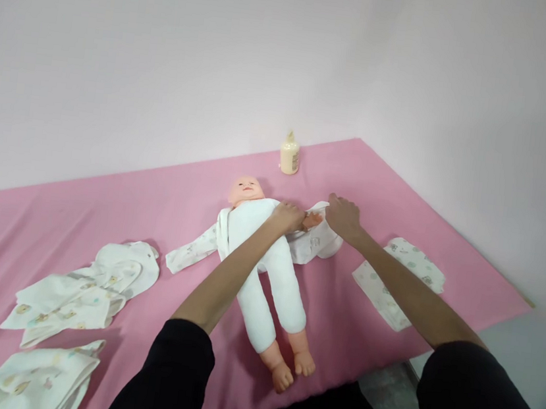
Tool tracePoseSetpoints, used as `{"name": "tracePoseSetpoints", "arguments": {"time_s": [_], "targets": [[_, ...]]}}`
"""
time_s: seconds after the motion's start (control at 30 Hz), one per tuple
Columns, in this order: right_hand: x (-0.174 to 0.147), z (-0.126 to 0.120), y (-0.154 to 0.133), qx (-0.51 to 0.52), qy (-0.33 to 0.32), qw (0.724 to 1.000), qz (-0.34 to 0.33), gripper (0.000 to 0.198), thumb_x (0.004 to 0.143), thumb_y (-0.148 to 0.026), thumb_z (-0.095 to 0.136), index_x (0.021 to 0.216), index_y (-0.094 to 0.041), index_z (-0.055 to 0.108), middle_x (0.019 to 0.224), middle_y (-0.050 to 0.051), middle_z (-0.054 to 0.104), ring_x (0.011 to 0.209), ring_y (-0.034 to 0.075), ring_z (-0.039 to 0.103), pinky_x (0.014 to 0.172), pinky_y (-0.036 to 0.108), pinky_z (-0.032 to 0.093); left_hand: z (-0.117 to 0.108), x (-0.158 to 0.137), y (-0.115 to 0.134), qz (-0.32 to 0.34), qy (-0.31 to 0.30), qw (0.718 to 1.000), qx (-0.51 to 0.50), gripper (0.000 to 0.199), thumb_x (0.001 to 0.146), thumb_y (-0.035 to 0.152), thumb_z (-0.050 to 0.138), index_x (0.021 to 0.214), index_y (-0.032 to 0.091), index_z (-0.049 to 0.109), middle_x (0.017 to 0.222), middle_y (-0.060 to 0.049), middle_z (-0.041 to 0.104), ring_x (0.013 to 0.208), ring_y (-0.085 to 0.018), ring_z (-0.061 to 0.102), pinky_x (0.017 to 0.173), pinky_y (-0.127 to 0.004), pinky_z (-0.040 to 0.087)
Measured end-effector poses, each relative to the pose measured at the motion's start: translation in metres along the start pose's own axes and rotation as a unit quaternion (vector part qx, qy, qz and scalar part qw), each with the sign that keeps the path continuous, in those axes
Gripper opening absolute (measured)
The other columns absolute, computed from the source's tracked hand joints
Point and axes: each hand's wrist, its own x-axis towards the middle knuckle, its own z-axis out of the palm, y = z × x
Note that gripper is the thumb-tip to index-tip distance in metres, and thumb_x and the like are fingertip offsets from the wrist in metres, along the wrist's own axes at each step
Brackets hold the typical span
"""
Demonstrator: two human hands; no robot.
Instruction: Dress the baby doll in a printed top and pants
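at centre, the white-bodied doll [277, 255] seems half into a patterned top [315, 246]: the 9 o'clock sleeve [192, 251] lies spread — any arm inside can't be told — while the doll's 3 o'clock hand [313, 221] is bare. left hand [288, 218] closed at that wrist; right hand [343, 218] pinching the top's edge. the 12 o'clock bottle's [289, 157] lettering is unreadable.

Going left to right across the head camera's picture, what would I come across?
Upper printed white garment → printed sleeve → doll's head → pump bottle → right hand → printed white cloth piece.
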Motion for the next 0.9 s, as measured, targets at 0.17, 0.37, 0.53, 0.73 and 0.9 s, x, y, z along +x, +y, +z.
{"name": "tracePoseSetpoints", "arguments": {"time_s": [0.17,0.37,0.53,0.73,0.9], "targets": [[-0.012,-0.001,-0.004,0.014,0.014,1.0,-0.017,0.027,0.095,-0.013,0.034,0.112,-0.012,0.056,0.107,0.018,0.066,0.094,0.027,0.065,0.073,0.032,0.04,0.001,0.005,-0.002,-0.01,-0.017,1.0,-0.023,0.053,0.087,0.062,0.055,0.112,0.018,0.072,0.113,-0.016,0.07,0.115,-0.032,0.06,0.099,-0.04,0.042],[-0.013,-0.002,-0.019,0.048,0.021,0.997,-0.053,0.026,0.095,-0.018,0.037,0.114,-0.016,0.056,0.117,0.015,0.066,0.102,0.026,0.063,0.076,0.031,0.04,0.002,0.005,0.0,0.001,0.002,0.999,-0.032,0.051,0.086,0.057,0.06,0.114,0.015,0.07,0.115,-0.017,0.069,0.118,-0.032,0.057,0.101,-0.041,0.04],[-0.009,-0.004,-0.024,0.069,0.019,0.996,-0.053,0.026,0.094,-0.018,0.039,0.112,-0.016,0.057,0.117,0.014,0.067,0.099,0.025,0.063,0.075,0.031,0.04,-0.001,0.001,-0.001,0.009,0.023,0.999,-0.043,0.05,0.086,0.056,0.06,0.118,0.018,0.067,0.12,-0.014,0.067,0.12,-0.032,0.055,0.101,-0.042,0.04],[-0.01,-0.001,-0.014,0.081,0.022,0.996,-0.043,0.026,0.093,-0.019,0.04,0.11,-0.018,0.058,0.111,0.012,0.069,0.095,0.026,0.064,0.073,0.031,0.039,-0.013,-0.001,-0.004,0.015,-0.001,0.999,-0.045,0.049,0.082,0.048,0.067,0.12,0.017,0.064,0.117,-0.014,0.068,0.115,-0.031,0.061,0.098,-0.04,0.045],[-0.009,-0.003,-0.008,0.086,0.026,0.996,-0.02,0.027,0.093,-0.022,0.039,0.11,-0.016,0.059,0.106,0.013,0.07,0.093,0.027,0.064,0.074,0.033,0.039,-0.026,-0.005,-0.004,0.019,-0.03,0.999,-0.036,0.044,0.079,0.031,0.071,0.12,0.017,0.063,0.121,-0.014,0.067,0.112,-0.029,0.063,0.092,-0.036,0.049]]}}
